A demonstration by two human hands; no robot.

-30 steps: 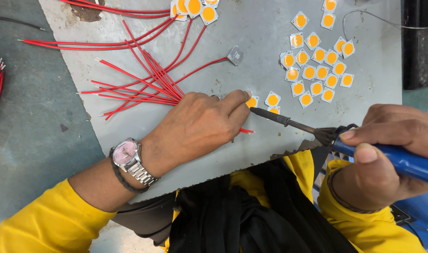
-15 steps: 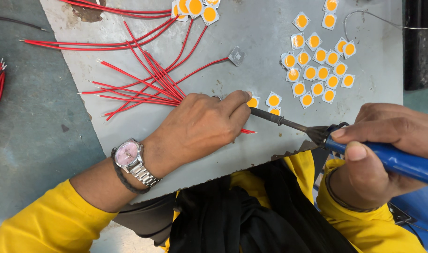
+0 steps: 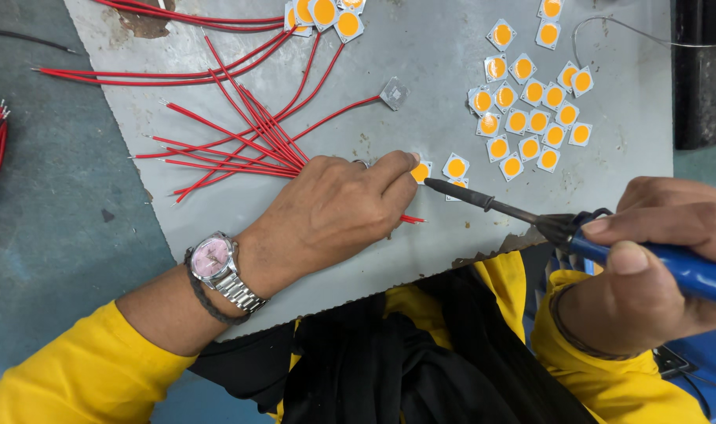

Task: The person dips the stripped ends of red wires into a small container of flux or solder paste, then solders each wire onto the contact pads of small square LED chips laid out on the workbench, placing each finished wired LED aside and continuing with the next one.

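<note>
The soldering iron (image 3: 483, 200) tip has seemingly closed on the chip (image 3: 421, 171).

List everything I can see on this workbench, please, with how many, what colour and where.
Metal sheet: one, grey, covering the bench.
Square chips: about twenty, white with orange centres, upper right; a few more at top centre.
Chip under the fingertip: one, orange, centre.
Red wires: a loose bundle, upper left; more at the left edge.
Soldering iron: one, blue handle, dark tip beside the centre chip.
Wristwatch: one, silver with pink face, left wrist.
Left hand: pressing the chip.
Right hand: gripping the iron.
</note>
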